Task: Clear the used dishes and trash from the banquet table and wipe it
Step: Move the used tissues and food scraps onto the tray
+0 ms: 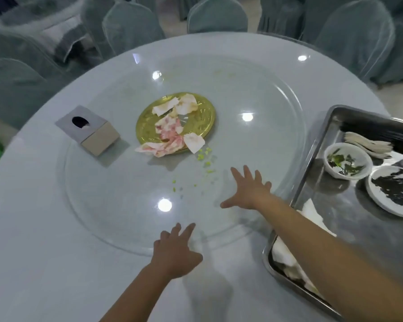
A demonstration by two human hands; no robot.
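Observation:
A gold plate (203, 117) sits near the middle of the glass turntable (114, 205), heaped with crumpled, pink-stained napkins (170, 131). Small yellow-green crumbs (206, 159) are scattered on the glass just in front of it. My right hand (249, 191) reaches over the turntable with fingers spread, holding nothing, a little short of the crumbs. My left hand (175, 252) hovers with fingers straight at the turntable's near rim, also empty. A steel tray (312, 159) on the right holds a white bowl (347, 163) with green scraps, a white plate (391, 191) with dark scraps, and spoons (368, 145).
A grey tissue box (89, 129) stands on the turntable's left side. White napkins (286, 254) lie in the tray's near end. Chairs in grey-green covers (216, 17) ring the far edge of the round, white-clothed table (33, 252).

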